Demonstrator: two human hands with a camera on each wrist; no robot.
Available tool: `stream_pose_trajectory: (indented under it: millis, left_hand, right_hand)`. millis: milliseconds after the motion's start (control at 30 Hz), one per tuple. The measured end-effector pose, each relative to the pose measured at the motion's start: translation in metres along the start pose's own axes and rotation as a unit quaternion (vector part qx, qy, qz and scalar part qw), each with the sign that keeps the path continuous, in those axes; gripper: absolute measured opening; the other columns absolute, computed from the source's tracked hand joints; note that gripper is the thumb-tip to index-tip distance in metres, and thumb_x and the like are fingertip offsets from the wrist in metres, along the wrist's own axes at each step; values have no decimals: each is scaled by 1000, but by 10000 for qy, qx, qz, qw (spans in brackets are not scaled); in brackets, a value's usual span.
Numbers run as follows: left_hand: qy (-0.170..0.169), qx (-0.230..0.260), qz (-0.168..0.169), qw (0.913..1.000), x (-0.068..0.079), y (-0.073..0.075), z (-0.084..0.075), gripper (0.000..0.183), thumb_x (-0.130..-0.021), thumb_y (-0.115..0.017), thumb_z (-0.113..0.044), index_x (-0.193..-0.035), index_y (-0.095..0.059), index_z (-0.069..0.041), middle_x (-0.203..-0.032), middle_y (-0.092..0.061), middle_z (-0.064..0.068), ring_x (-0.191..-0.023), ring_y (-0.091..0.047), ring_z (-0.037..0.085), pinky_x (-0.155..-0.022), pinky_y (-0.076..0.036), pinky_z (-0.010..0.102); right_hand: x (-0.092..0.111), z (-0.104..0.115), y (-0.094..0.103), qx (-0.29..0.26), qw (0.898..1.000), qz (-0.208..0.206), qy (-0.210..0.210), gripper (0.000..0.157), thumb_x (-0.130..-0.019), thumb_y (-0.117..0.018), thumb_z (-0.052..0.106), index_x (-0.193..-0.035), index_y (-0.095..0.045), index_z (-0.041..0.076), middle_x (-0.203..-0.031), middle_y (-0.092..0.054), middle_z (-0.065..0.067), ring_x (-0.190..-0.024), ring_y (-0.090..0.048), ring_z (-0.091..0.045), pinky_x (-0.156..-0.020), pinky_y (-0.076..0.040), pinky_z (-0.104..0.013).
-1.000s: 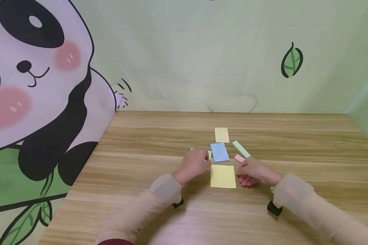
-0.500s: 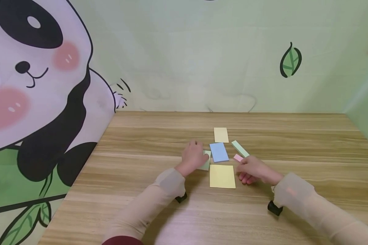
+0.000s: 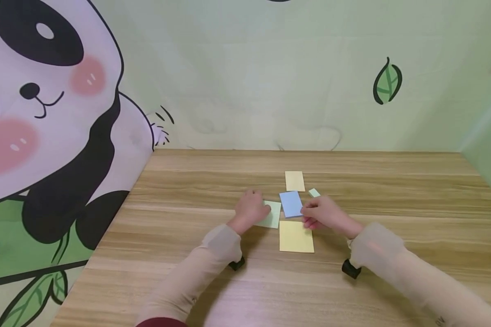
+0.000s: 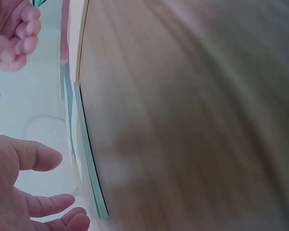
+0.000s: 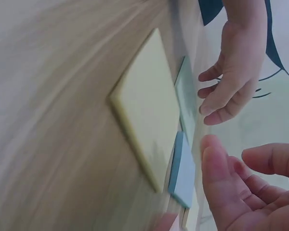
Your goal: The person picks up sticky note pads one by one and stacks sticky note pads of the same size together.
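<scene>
Hands: 2, both empty; left hand (image 3: 250, 209) with thumb and fingers parted, right hand (image 3: 329, 214) with a gap between thumb and bent fingers. Nearest, yellow pad (image 3: 296, 240), far right corner hidden by right hand. Left hand masks part of pale green pad (image 3: 273, 215). Pink pad (image 5: 171, 224): cut off in right wrist view. Blue pad (image 3: 290, 203): fingertips at right edge, contact unclear. Green strip (image 3: 314, 193): mostly covered. Farthest, cream pad (image 3: 295, 181).
</scene>
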State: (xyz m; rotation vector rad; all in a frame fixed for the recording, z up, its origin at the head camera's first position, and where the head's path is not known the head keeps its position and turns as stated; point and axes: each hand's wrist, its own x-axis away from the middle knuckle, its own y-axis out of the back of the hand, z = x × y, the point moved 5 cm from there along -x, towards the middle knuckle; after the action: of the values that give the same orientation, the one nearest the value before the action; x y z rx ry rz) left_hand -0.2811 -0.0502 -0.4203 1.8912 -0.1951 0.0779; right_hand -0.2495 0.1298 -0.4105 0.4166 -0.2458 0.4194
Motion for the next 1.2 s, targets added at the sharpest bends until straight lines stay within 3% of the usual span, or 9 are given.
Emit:
stream_pose_trajectory:
  millis: [167,400,533,667,767,1000,1200]
  left_hand:
    - [99,67,17,9999,-1,1,6,42,-82,-54,-28,-116,-51,-3,-123,-47,13,-98,-50,25,-74,-45,38]
    - [167,56,13,9998,-2,4,11,42,-81,-55,-29,-113,-52,-2,-113,-54,12,-85,-52,23,-65,-44,34]
    - [152,16,96,9998,-2,6,12,28,-81,-55,-28,-94,-56,-4,-87,-55,6,-69,-48,19,-54,-39,29]
    - [127,-21,300,9995,-3,4,14,23,-82,-54,-26,-67,-48,-10,-63,-43,0,-53,-41,14,-44,-32,24]
    - [84,24,437,9990,-3,3,15,28,-82,-52,-24,-60,-42,-12,-59,-39,-1,-49,-37,12,-42,-30,22]
    - [121,223,559,9981,-1,4,19,26,-82,-53,-21,-61,-41,-11,-59,-39,0,-49,-36,12,-43,-29,20]
    - [102,196,588,9980,0,5,20,27,-82,-53,-21,-61,-39,-12,-60,-38,0,-50,-36,12,-43,-29,21]
  right_hand:
    - [-9,8,-9,-147,9994,222,205,31,-89,-45,8,-109,-49,-15,-88,-61,-19,-72,-61,-14,-69,-52,-30]
    - [-19,13,-18,-409,9985,339,113,34,-88,-47,11,-112,-47,-14,-95,-60,-18,-82,-60,-16,-81,-49,-32]
    - [-22,16,-22,-497,9978,447,18,36,-89,-45,13,-113,-46,-13,-102,-58,-20,-88,-58,-19,-85,-47,-33]
    - [-23,18,-24,-533,9973,498,-57,36,-89,-45,14,-113,-46,-12,-108,-55,-21,-95,-57,-23,-87,-46,-34]
    - [-25,18,-25,-591,9970,476,-150,36,-87,-46,15,-112,-47,-10,-105,-56,-17,-93,-57,-22,-86,-47,-33]
    - [-30,16,-32,-788,9949,472,-429,34,-85,-51,16,-109,-47,-7,-85,-57,-7,-75,-58,-14,-77,-50,-30]
    - [-33,17,-34,-761,9948,455,-503,34,-85,-51,17,-109,-44,-6,-82,-55,-7,-72,-58,-14,-76,-49,-30]
